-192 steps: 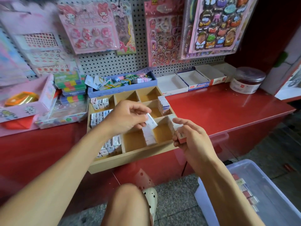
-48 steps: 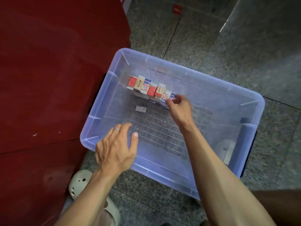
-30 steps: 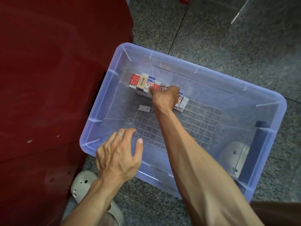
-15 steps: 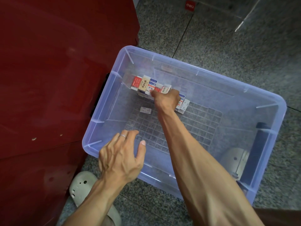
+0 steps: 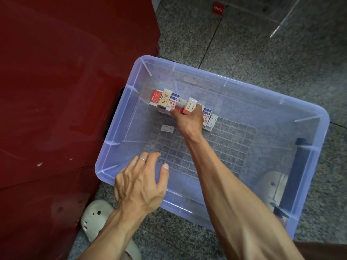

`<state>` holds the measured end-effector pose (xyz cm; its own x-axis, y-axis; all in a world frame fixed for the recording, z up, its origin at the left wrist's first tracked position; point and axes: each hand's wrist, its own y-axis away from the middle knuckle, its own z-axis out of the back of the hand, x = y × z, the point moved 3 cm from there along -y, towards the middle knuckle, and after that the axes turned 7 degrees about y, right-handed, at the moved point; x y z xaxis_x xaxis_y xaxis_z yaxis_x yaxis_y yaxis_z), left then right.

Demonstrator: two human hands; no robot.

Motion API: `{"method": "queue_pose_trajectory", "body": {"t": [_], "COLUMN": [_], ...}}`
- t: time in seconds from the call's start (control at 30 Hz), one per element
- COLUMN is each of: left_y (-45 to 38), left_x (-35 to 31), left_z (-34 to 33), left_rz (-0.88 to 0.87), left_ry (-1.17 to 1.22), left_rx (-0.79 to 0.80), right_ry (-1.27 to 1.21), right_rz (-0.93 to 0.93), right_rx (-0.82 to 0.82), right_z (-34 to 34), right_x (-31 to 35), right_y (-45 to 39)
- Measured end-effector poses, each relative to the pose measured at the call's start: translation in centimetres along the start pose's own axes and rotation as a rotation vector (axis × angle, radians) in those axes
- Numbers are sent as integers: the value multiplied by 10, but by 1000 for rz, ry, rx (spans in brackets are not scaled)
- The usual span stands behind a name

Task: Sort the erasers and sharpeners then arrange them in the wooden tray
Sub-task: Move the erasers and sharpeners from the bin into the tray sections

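Gripping from above, the right hand (image 5: pixel 189 120) reached deep into a clear plastic bin (image 5: pixel 221 81) on the floor, its thumb and fingers curled around a red-and-white eraser box (image 5: pixel 190 107) tilted up out of the row. That row of boxed erasers (image 5: pixel 165 100) ran along the bin's far-left wall, its long axis slanting from upper left to lower right, and the boxes stood packed side by side. More boxes lay on both sides of the grip, some to its left and a few (image 5: pixel 209 119) just to its right. One small flat white piece (image 5: pixel 167 128) lay alone on the bin floor, just left of the right wrist.

The left hand (image 5: pixel 139 184) hovered over the bin's near rim with fingers spread and relaxed, holding nothing, a ring on one finger. It was well apart from the row, so the right hand was plainly the nearer one. The wooden tray was out of view; lifting the erasers back up to it would probably come next.

Compared with half a second before, the gripped box had risen and tipped further out of the row, while the left hand had barely shifted. Several seconds earlier, both hands had been up at the wooden tray on the red surface.
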<state>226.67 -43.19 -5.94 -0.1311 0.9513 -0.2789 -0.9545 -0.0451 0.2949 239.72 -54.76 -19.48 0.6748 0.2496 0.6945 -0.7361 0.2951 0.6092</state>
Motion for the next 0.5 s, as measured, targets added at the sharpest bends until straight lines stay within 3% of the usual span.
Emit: {"method": "queue_pose_trajectory", "body": {"t": [0.37, 0.5], "left_y": [0, 1], "left_x": [-1, -2], "left_z": [4, 12], "left_rz": [42, 82], "left_ry": [37, 251], "left_rx": [52, 56], "right_ry": [-149, -163], "right_rz": [269, 295], "right_rx": [303, 439], "right_z": [57, 77], "right_x": [45, 71], "right_y": [51, 79]}}
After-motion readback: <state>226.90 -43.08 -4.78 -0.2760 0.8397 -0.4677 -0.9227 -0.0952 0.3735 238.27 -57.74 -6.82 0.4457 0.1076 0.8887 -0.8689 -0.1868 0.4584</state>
